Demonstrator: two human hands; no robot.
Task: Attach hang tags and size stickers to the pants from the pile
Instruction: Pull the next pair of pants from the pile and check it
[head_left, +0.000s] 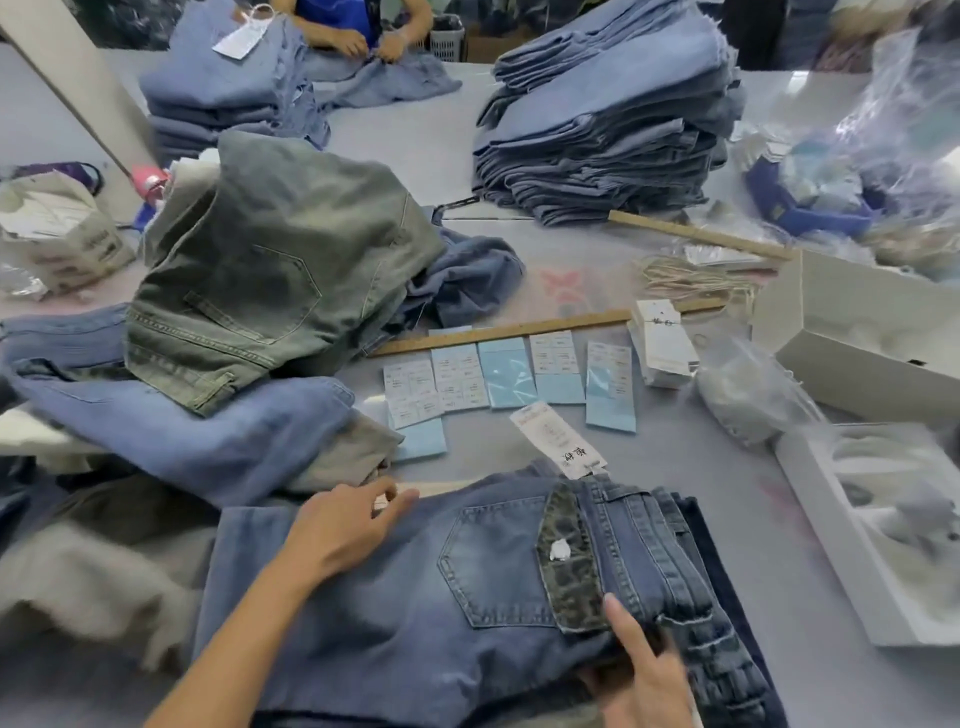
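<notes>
Item: unsorted pile (249, 291), far left on the surface (675, 467); grey-green pants on top, blue denim beneath.

Item: left hand (343, 535), fingers loosely spread, lying flat on the leg of the blue pants (395, 613) spread in front of the person.

Item: those pants, long axis running left to right, waistband at the right; back pocket (493, 561) up, dark waist patch (571, 561) beside it.

Item: right hand (644, 670), thumb pressing on the folded waistband edge, other fingers tucked under the fabric; the nearer hand to the waistband.

Item: hang tag (558, 439), lying just beyond the waistband, apparently already tied on.

Item: size stickers (509, 379), sheets in a row farther out, before a wooden ruler (519, 330); judged the next reach, for either hand.

Item: loose hang tags (662, 343), strings (691, 280), white boxes (857, 332), right. Room: folded stacks (608, 130) behind; another worker's hands (363, 44) at the far edge.
</notes>
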